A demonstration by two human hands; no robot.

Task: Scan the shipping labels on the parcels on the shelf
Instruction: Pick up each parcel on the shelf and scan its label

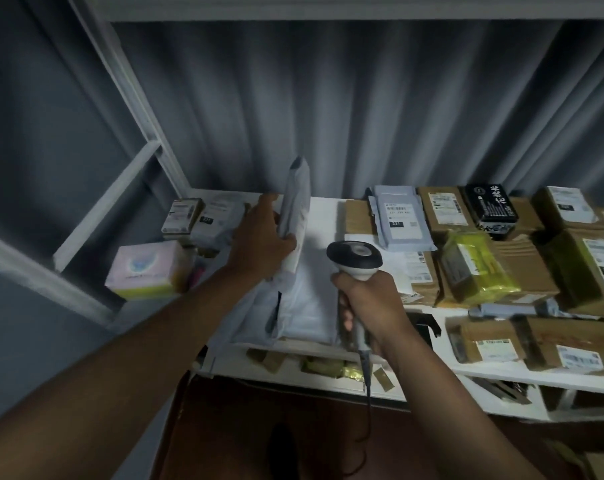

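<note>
Left hand [262, 237] grips a soft grey poly mailer [295, 206] stood on edge on the white shelf [328, 216] — fingers curled round its lower part. Right hand [366, 303], just right of that grip, clamps the smooth handle of a corded scanner [355, 258], its rounded dark head up. Flat white mailers [311, 306] lie between the hands — brown cardboard boxes [442, 209] well to the right.

A white shelf [323, 216] is seen carrying parcels across its width. At the left end a small labelled box [182, 216], a grey mailer [217, 220] and a pastel pink box [148, 268] are laid. In the middle pale poly bags [307, 306] are stacked, one held upright on edge. To the right — packed close — a grey labelled mailer [401, 220], brown cartons [442, 209], a black packet [491, 206] and a yellow-green bag [473, 268] are set.
</note>
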